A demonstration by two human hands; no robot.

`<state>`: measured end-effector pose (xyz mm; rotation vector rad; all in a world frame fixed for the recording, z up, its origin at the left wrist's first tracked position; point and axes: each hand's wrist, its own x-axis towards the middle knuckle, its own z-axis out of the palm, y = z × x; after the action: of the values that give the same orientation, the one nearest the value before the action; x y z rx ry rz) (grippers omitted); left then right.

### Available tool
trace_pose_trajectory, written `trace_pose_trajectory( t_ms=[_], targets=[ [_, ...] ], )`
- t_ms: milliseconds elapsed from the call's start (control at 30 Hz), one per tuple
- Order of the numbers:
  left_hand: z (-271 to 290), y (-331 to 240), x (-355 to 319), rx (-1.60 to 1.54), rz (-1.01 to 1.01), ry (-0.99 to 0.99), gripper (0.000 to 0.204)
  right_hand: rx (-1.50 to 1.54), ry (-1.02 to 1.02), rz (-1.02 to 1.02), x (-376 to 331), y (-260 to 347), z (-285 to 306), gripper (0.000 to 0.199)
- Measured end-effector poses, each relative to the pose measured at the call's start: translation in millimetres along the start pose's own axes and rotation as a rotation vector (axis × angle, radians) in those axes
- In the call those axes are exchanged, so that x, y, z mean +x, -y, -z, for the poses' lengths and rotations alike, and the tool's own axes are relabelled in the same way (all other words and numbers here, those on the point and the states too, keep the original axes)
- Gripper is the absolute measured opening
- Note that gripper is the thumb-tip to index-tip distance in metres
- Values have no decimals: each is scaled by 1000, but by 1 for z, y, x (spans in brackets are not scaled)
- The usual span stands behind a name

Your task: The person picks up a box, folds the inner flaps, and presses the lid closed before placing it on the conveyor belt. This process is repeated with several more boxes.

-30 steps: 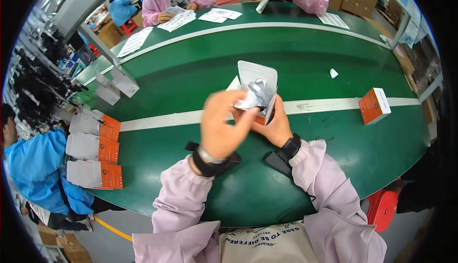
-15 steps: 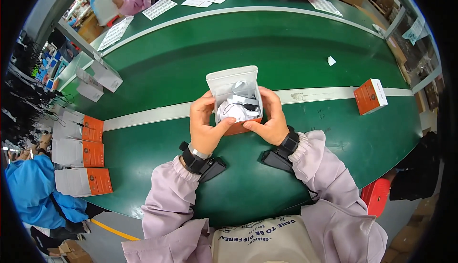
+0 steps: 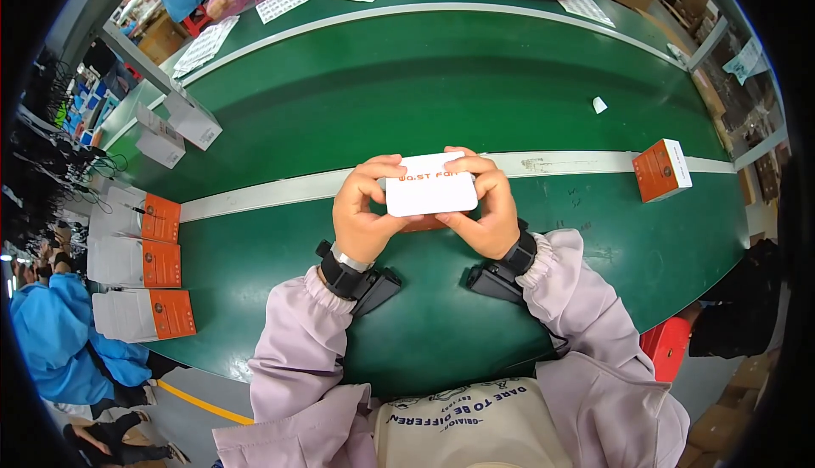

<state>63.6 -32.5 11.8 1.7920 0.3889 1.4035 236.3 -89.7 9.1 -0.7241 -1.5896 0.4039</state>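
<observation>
Silver pouch from half a second ago gone from view; small white box (image 3: pixel 430 184) now gripped at both ends by left hand (image 3: pixel 363 212) and right hand (image 3: pixel 484 205), fingers wrapped round it, above green surface (image 3: pixel 424 86). Orange-and-white box (image 3: pixel 661 170) far right; three orange-and-white boxes (image 3: pixel 140 265) stacked left.

White box (image 3: pixel 430 184) held centrally; orange-white boxes (image 3: pixel 140 264) left, another (image 3: pixel 661 169) right.

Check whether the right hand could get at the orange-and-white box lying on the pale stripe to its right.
Probably yes: bare green belt lies between the right hand and the orange-and-white box, but that hand is busy holding the white flat box.
</observation>
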Motion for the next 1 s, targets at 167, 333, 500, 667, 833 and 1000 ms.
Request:
trace_pose_trajectory(
  t_ms=[167, 333, 500, 667, 833, 1000],
  targets=[
    [-11, -16, 8, -168, -6, -31, 40, 42, 20, 2, -3, -3, 4, 49],
    [-11, -19, 4, -77, -13, 10, 34, 23, -7, -24, -2, 6, 2, 44],
    [0, -15, 4, 70, -95, 168, 24, -109, 101, -30, -1, 13, 11, 28],
    [8, -21, 15, 241, -156, 332, 10, -67, 146, 0, 9, 18, 13, 20],
    [22, -7, 16, 159, 86, 65, 8, -249, 130, 78, 9, 15, 24, 22],
    [138, 28, -3, -125, 481, -617, 19, -779, -241, -58, -12, 17, 84, 17]
  ],
)
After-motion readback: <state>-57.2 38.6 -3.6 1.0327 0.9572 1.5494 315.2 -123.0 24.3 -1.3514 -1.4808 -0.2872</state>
